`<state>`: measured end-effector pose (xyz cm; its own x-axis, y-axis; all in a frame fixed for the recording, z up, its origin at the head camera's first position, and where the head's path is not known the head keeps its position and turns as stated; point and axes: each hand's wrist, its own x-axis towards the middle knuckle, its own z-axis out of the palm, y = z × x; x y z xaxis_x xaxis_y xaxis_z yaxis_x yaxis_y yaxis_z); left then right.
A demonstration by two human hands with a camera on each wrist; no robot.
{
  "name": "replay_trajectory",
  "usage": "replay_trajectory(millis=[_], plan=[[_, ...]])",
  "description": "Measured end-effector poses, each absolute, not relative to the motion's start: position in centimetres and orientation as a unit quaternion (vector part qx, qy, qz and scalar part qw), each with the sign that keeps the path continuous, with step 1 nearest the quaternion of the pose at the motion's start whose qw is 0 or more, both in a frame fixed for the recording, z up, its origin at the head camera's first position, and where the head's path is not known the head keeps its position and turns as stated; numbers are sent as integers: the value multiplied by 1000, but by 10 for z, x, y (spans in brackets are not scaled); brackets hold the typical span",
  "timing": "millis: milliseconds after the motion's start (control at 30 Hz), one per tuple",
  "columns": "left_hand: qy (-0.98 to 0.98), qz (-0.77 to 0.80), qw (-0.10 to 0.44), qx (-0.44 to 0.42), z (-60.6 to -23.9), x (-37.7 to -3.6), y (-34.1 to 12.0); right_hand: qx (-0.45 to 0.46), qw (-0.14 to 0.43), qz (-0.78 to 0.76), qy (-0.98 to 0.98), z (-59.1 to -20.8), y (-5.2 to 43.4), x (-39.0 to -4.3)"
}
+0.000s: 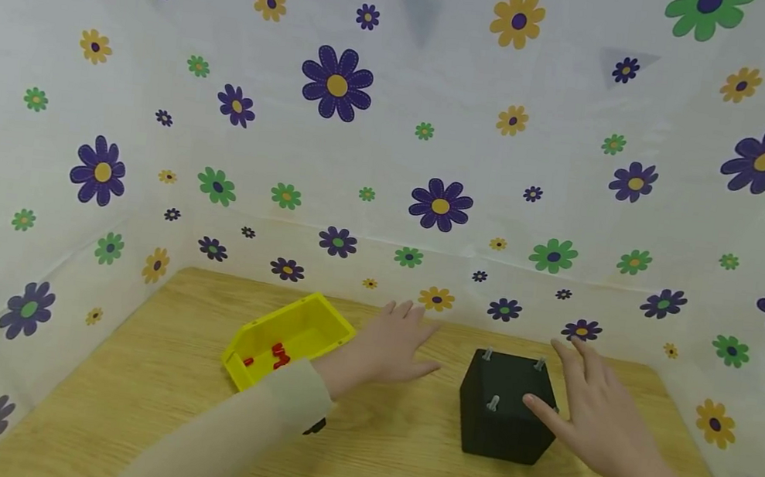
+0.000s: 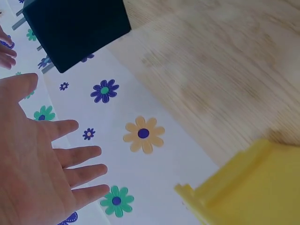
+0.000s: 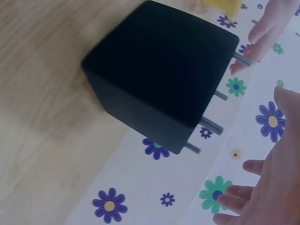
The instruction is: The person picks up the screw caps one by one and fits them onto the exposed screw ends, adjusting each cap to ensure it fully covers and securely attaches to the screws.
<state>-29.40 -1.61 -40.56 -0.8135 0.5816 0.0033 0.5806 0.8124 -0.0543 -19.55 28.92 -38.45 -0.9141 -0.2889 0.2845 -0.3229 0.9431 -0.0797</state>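
Observation:
A black box-shaped block [image 1: 501, 406] stands on the wooden table, with metal bolts [image 1: 493, 402] sticking up from its top corners. My right hand [image 1: 598, 413] hovers at the block's right side, fingers spread, its thumb over a near corner of the top; in the right wrist view it looks apart from the block [image 3: 159, 70]. To the left, my left hand [image 1: 388, 344] is held in the air with fingers straight, between the block and a yellow bin [image 1: 318, 317], holding nothing. Several small red pieces [image 1: 280, 355] lie in the bin, whose near part my forearm hides.
The wooden table [image 1: 387, 457] ends at a white flowered sheet [image 1: 378, 145] that rises behind and on both sides. A small dark object [image 1: 315, 426] shows beneath my left sleeve; its kind is unclear.

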Motion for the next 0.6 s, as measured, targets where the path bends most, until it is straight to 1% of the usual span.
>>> replay_trajectory(millis=[333, 600], plan=[[-954, 41, 8, -296, -401, -294, -38, 169, 127, 33, -977, -373, 278, -203], [-960, 23, -6, -279, -393, -290, -63, 176, 117, 25, -977, -366, 265, -210]])
